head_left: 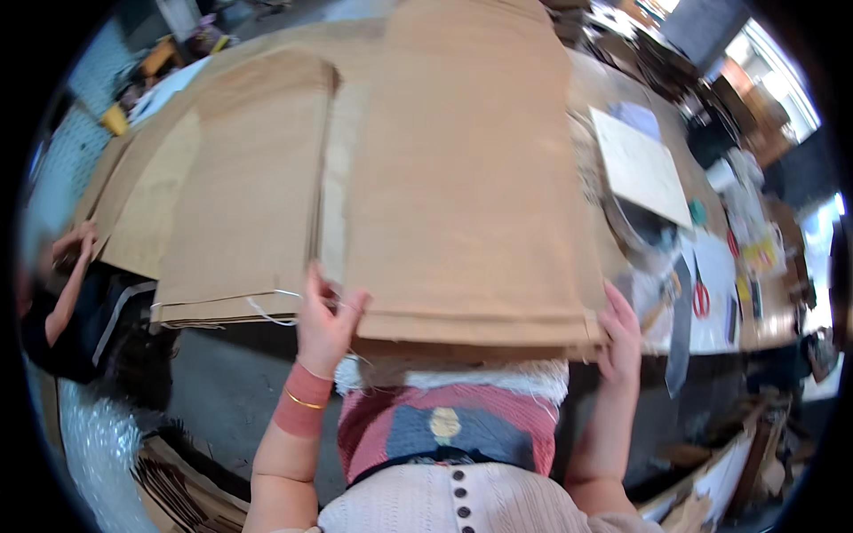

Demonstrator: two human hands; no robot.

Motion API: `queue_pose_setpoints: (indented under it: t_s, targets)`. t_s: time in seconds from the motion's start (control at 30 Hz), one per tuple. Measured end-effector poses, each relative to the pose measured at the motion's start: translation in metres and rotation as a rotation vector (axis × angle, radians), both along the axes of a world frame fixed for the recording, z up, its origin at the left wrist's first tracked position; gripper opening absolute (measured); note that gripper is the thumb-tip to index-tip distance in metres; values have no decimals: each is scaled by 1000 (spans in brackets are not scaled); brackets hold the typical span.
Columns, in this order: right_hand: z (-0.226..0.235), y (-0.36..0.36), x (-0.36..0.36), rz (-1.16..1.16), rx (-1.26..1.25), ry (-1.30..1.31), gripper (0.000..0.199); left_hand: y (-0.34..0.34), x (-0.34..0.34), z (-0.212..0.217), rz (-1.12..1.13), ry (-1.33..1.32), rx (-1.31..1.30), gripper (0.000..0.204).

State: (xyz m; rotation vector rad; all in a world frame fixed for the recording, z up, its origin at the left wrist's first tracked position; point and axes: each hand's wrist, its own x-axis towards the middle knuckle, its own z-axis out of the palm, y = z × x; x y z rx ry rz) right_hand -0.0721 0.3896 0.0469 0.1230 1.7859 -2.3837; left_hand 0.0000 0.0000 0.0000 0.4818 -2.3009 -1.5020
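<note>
A stack of large brown paper sacks (466,195) lies lengthwise before me, its folded near end at the table's front edge. My left hand (325,322), with a reddish wrist wrap and a gold bangle, is at the near left corner. Its thumb and fingers are apart, the thumb close to the sack's edge. At the near right corner my right hand (620,330) closes on the stack's edge; its thumb is partly hidden. To the left lies a second brown paper stack (249,178), with a white string (258,308) at its near end.
Right of the sacks are a white board (641,164), red-handled scissors (701,298) and a long grey blade-like strip (681,324). Another person's hands (82,238) touch paper at the far left. Clear plastic wrap (98,453) and cardboard sheets (182,493) stand at lower left.
</note>
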Motion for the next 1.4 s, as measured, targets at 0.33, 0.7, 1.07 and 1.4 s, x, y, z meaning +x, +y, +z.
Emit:
queue_pose_setpoints:
  t_s: [0.33, 0.7, 1.07, 1.4]
  targets:
    - [-44, -130, -2, 124, 750, 413, 37, -86, 62, 52, 261, 112, -134, 18]
    - [-54, -403, -18, 649, 307, 120, 46, -434, 96, 18, 510, -119, -249, 20]
    - [36, -76, -1, 426, 1054, 403, 18, -347, 80, 51, 658, 3, -1288, 31]
    - [28, 104, -7, 4, 2001, 536, 36, 20, 60, -34, -887, 16, -813, 14]
